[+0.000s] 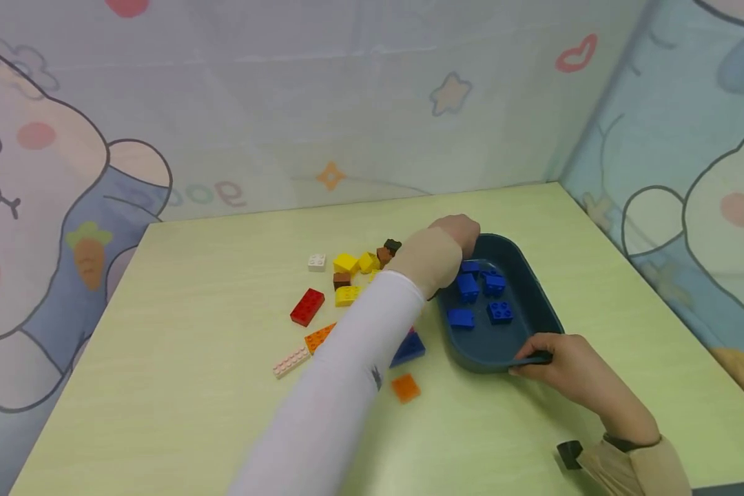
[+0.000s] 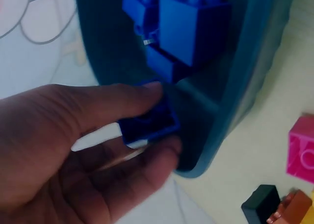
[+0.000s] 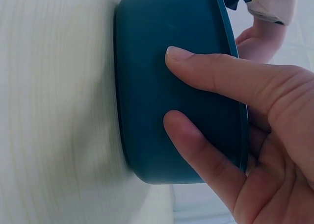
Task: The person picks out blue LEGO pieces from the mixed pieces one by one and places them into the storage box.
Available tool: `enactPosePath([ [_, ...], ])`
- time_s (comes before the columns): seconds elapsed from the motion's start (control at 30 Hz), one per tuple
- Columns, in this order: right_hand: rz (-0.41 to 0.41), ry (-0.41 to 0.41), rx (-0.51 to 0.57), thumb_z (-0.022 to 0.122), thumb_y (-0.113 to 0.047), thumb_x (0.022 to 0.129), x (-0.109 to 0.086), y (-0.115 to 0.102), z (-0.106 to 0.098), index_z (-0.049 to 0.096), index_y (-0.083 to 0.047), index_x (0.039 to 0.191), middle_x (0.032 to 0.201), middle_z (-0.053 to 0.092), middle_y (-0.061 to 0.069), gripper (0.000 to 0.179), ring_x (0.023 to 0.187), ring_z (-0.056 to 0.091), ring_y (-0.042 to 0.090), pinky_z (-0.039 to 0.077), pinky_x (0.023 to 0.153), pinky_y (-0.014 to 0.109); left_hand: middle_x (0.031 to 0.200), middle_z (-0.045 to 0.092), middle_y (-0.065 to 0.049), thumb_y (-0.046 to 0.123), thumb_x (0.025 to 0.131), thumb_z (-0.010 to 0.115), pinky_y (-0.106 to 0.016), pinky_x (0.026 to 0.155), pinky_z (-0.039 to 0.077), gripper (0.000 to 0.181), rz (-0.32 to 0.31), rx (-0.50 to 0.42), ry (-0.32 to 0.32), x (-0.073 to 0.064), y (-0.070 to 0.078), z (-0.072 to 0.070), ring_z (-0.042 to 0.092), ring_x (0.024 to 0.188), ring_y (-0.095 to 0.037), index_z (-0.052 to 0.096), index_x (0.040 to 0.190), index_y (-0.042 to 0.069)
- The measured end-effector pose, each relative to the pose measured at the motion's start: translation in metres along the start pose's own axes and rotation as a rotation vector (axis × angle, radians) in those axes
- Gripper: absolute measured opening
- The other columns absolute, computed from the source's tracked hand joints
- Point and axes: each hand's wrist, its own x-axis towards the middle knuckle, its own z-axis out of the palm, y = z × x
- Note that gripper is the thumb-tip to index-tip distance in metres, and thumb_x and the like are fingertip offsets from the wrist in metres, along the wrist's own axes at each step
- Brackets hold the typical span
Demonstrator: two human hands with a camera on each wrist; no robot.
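"Pale table (image 1: 211, 310), patterned backdrop (image 1: 372, 124) behind. What stands at right?"

"A bin (image 1: 527, 293), mouth up. Its long axis runs away from the wearer, the far end leaning slightly left. Several blue bricks (image 1: 499, 312) lie inside."

"And the hands?"

"Left hand (image 2: 54, 118): at the bin's far end, thumb and fingers nearly closed, pinching a held brick (image 2: 152, 121), also blue, within the rim's outline. Its hollow side appears to face the wrist camera; whether it touches the bin floor, one cannot tell, nor which way its long axis lies. Right hand (image 1: 573, 365): gripping the bin's near end at the right corner, thumb and one finger apart on the outer wall."

"Left of the bin?"

"Loose pieces: a red brick (image 1: 308, 307) and a pink strip (image 1: 291, 362), both slanting from near left to far right; also an orange tile (image 1: 406, 388), close to the bin."
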Motion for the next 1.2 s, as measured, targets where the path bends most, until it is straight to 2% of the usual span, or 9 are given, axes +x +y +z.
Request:
enactPosePath([
  [0.1,-0.019,0.009,-0.006,0.086,-0.020,0.080,0.001,0.000,-0.001,0.074,-0.022,0.085,0.086,0.070,-0.010,0.013,0.077,0.063,0.007,0.051,0.067,0.028,0.105,0.061,0.005,0.005,0.090,0.074,-0.023,0.085,0.048,0.024,-0.018,0.037,-0.024,-0.012,0.002,0.005,0.053,0.095,-0.012,0.065,0.108,0.018],
  [0.2,-0.027,0.013,-0.010,0.086,-0.020,0.080,0.002,0.000,-0.001,0.074,-0.023,0.085,0.086,0.069,-0.011,0.014,0.077,0.063,0.006,0.051,0.067,0.028,0.106,0.061,0.006,0.007,0.094,0.070,-0.024,0.087,0.048,0.018,-0.021,0.035,-0.031,-0.017,0.003,0.010,0.053,0.097,-0.013,0.066,0.107,0.019],
  [0.33,-0.019,0.003,-0.003,0.086,-0.021,0.080,0.002,0.000,-0.001,0.074,-0.023,0.085,0.086,0.069,-0.011,0.013,0.077,0.062,0.006,0.051,0.067,0.028,0.110,0.059,0.005,0.010,0.099,0.063,-0.026,0.091,0.049,0.016,-0.049,-0.033,-0.011,-0.022,0.006,0.017,0.053,0.099,-0.014,0.066,0.112,0.020],
  [0.43,-0.011,-0.005,0.002,0.085,-0.021,0.081,0.001,0.000,-0.001,0.074,-0.023,0.085,0.086,0.069,-0.011,0.012,0.077,0.063,0.006,0.051,0.067,0.028,0.112,0.059,0.005,0.010,0.099,0.063,-0.029,0.094,0.050,0.017,-0.077,-0.098,0.016,-0.025,0.008,0.023,0.053,0.099,-0.014,0.066,0.113,0.020],
  [0.63,0.006,-0.004,0.000,0.085,-0.019,0.081,-0.001,0.001,-0.002,0.074,-0.023,0.085,0.085,0.069,-0.011,0.013,0.077,0.063,0.005,0.051,0.066,0.027,0.111,0.061,0.006,0.010,0.096,0.067,-0.030,0.096,0.050,0.018,-0.096,-0.126,0.055,-0.022,0.010,0.029,0.054,0.099,-0.013,0.068,0.110,0.021],
  [0.87,0.005,-0.001,0.005,0.086,-0.021,0.080,-0.001,0.000,-0.002,0.074,-0.022,0.085,0.086,0.069,-0.011,0.012,0.077,0.062,0.006,0.050,0.066,0.027,0.111,0.060,0.005,0.010,0.096,0.068,-0.029,0.095,0.050,0.020,-0.117,-0.092,0.007,-0.018,0.012,0.027,0.054,0.099,-0.014,0.068,0.113,0.020],
  [1.2,0.005,-0.001,0.003,0.086,-0.021,0.080,-0.002,0.000,-0.001,0.074,-0.023,0.085,0.086,0.069,-0.011,0.012,0.078,0.063,0.007,0.051,0.067,0.028,0.113,0.060,0.005,0.010,0.097,0.066,-0.029,0.096,0.050,0.018,-0.082,-0.064,-0.003,-0.017,0.010,0.026,0.054,0.101,-0.014,0.068,0.112,0.020],
])
